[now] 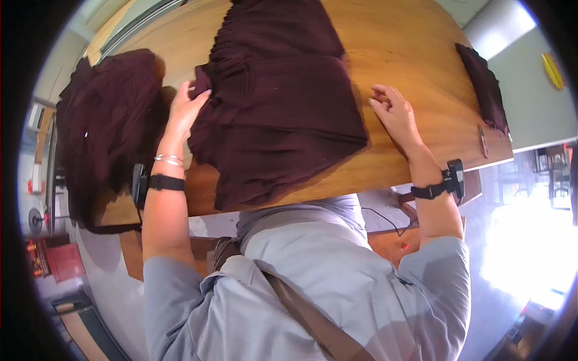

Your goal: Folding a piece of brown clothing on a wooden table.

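Note:
A dark maroon garment (293, 104) lies spread on the wooden table before me, with a gathered, shirred band along its left side. My left hand (187, 106) is at that gathered side, a small flap of the cloth pinched between thumb and fingers. Beyond the garment's right edge, my right hand (393, 108) hovers over the table with its fingers loosely curled and apart, holding nothing. To the left of my left hand is a heaped pile of the same maroon cloth (108, 99), which hangs over the table's front edge.
The wooden tabletop (397, 40) ends just in front of my body. At its right end lie another piece of maroon cloth (483, 85) and a small slim tool (483, 141), perhaps thread snips. A pale surface (533, 104) adjoins on the right, with a yellow object (552, 71) on it.

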Available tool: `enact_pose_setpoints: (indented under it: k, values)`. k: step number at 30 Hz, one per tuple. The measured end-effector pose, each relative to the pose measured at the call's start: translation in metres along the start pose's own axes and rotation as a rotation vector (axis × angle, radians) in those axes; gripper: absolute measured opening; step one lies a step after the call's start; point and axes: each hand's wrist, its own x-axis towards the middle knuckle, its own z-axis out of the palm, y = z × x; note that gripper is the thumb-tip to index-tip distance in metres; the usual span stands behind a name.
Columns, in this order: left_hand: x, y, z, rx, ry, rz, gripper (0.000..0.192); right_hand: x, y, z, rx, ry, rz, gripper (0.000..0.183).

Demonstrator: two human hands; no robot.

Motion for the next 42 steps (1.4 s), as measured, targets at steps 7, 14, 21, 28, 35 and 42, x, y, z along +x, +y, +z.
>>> enact_pose_setpoints:
  k: [7,14,21,28,35,42]
  values:
    - [-0.009,0.015,-0.001,0.471,0.375,0.538,0.046,0.008,-0.035,-0.001,-0.088,0.011,-0.038,0.033]
    - [-0.025,0.012,0.004,0.569,0.339,0.459,0.05,0.025,-0.082,0.027,-0.008,-0.065,-0.326,0.032]
    - [-0.05,0.05,0.026,0.652,0.083,0.865,0.062,0.023,-0.069,0.048,-0.257,-0.005,-0.602,0.024]
    - [-0.019,0.036,0.018,0.047,0.106,0.335,0.022,0.029,-0.053,0.055,-0.179,-0.068,-0.604,0.018]
    - [-0.012,0.023,-0.004,-0.219,0.199,0.208,0.036,0.028,-0.056,0.052,-0.143,-0.086,-0.569,0.014]
    - [-0.042,0.052,0.038,-0.17,0.0,0.267,0.024,0.03,-0.057,0.052,-0.127,-0.109,-0.554,0.013]
